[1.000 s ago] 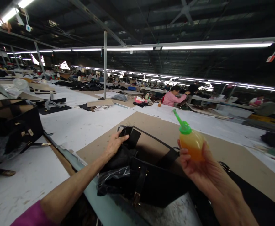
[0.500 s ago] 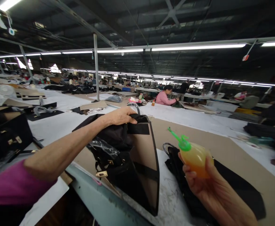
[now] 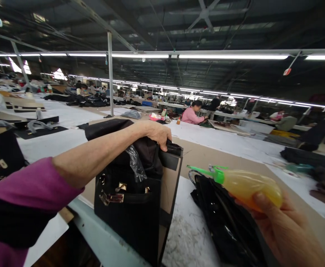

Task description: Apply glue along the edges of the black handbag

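Note:
My left hand grips the top edge of a black handbag with gold clasps and holds it upright at the near edge of the work table. Clear plastic wrap hangs from the bag's top. My right hand is closed round a soft yellow squeeze bottle with a green nozzle that points left, level with the bag. Under the bottle a second black bag piece lies flat on the table.
A brown cardboard sheet covers the table behind the bags. More black bags and parts sit at the left and far right. A steel post stands behind. A person in pink works at a far table.
My left hand lifted the black handbag off the table and stood it upright. My right hand lowered and tipped the bottle so its nozzle now points sideways to the left.

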Action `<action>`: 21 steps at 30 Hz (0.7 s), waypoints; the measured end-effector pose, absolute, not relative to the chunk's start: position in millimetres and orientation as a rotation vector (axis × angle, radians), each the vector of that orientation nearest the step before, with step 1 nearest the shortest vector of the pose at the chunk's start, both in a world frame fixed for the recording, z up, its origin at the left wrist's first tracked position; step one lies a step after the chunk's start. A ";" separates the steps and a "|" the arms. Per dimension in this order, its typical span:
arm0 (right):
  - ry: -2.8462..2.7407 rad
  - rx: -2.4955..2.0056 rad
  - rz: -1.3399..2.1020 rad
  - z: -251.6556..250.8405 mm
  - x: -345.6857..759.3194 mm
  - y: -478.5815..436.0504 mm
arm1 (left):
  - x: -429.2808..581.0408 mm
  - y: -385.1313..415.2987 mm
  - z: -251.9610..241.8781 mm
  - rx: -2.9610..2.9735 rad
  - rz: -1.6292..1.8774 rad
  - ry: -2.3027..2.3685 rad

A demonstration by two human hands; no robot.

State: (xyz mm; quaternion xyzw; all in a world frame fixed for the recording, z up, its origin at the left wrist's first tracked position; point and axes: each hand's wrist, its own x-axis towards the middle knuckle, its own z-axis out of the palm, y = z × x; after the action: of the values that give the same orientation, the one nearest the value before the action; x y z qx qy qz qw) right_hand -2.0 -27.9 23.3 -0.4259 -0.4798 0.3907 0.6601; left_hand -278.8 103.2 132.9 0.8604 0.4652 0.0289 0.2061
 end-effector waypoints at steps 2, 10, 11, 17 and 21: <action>-1.100 -0.969 0.847 19.2 -0.9 -22.5 | -277.6 105.9 126.4 2.405 -0.131 1.275; -1.365 -1.051 0.652 -7.4 -2.9 -10.0 | -287.7 117.3 78.1 2.432 -0.397 1.193; -1.405 -1.055 0.608 -5.0 -5.0 -10.8 | -288.5 117.9 74.7 2.432 -0.399 1.179; -1.546 -1.022 0.496 5.9 -15.6 -10.4 | -289.2 116.5 65.6 2.438 -0.415 1.159; -1.572 -1.019 0.506 2.5 -16.7 -5.2 | -291.6 114.1 62.6 2.431 -0.408 1.138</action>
State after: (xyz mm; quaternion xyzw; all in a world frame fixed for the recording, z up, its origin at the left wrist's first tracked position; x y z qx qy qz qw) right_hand -16.7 -5.2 2.5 -0.4334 -0.6685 0.2149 0.5649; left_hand -291.6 114.1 62.6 0.8752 0.4096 -0.1469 0.2116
